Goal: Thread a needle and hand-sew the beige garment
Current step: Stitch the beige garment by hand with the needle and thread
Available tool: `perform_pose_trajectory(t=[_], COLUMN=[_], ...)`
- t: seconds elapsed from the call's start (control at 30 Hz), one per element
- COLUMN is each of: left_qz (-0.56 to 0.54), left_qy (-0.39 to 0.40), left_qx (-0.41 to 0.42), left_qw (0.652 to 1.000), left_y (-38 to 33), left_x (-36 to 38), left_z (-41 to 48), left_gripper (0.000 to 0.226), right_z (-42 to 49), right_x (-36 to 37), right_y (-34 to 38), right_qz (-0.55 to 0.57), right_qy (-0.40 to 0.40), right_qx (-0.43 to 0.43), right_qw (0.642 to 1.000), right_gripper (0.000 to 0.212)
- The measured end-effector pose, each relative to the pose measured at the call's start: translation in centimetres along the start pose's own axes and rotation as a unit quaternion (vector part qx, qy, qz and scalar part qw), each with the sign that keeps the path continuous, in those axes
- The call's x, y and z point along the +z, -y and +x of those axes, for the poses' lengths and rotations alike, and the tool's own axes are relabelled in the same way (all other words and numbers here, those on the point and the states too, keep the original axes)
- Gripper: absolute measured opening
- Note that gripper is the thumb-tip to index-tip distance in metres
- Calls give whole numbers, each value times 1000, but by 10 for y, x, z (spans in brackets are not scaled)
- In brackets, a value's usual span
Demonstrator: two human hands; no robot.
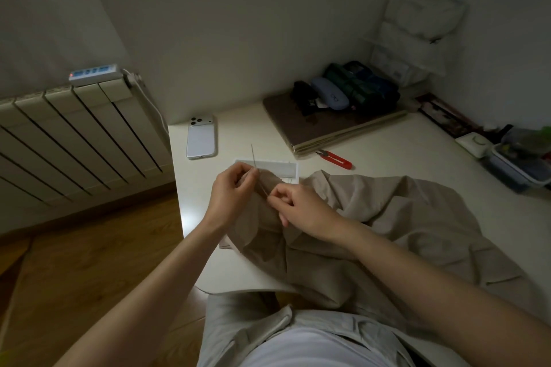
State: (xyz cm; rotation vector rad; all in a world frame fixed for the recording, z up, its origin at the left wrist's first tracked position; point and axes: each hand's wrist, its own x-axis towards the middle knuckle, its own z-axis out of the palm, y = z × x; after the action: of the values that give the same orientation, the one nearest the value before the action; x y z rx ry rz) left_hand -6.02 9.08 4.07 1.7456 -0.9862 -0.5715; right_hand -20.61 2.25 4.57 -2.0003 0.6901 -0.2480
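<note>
The beige garment (372, 226) lies crumpled over the front of the white table (238, 262) and hangs off its near edge. My left hand (229, 191) pinches a thin needle (254, 156) that sticks up and away from its fingertips. A fine thread (263, 189) runs from there down to my right hand (301, 205), which pinches it just above the cloth. The two hands are a few centimetres apart over the garment's left fold. Whether the thread passes through the needle's eye is too small to tell.
A white phone (201, 138) lies face down at the back left, a white card (277, 168) behind my hands, red thread snips (335, 158) to its right. Flat boards with cases (331, 116) and a plastic box (518, 164) fill the right. A radiator (74, 134) stands left.
</note>
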Motion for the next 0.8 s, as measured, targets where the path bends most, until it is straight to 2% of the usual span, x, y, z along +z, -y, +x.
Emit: perform_pose_trajectory(t=[0.2,0.37,0.43,0.53,0.6,0.73,0.8], left_qz=[28,44,40,43,55,59,63], left_qy=[-64,-59,-51,-25,-2,46,73], left_qx=[-31,-23,-21,-2,19,64,86], left_qw=[997,997,998,999,998,995,992], left_y=[9,16,18,17,15,8,4], left_x=[-7,-4,-1,3,5,9,10], left_z=[15,22,21,19,16,10,6], left_gripper=[13,11,11,10,10,10,10], right_z=[-19,-29,-25,-12,-3,13,21], right_x=[-10,-13,-13,-14,-16,-19,-18], right_y=[-27,-38,-39,-39,-30,-5,2], right_qz=[-47,-21,-16,-41,-32,44,46], right_qy=[91,142,101,-55,-119,-127,-125], right_qx=[67,125,131,73,39,21,19], right_qw=[993,982,986,995,992,991,991], right_gripper=[26,38,37,28,27,30,29])
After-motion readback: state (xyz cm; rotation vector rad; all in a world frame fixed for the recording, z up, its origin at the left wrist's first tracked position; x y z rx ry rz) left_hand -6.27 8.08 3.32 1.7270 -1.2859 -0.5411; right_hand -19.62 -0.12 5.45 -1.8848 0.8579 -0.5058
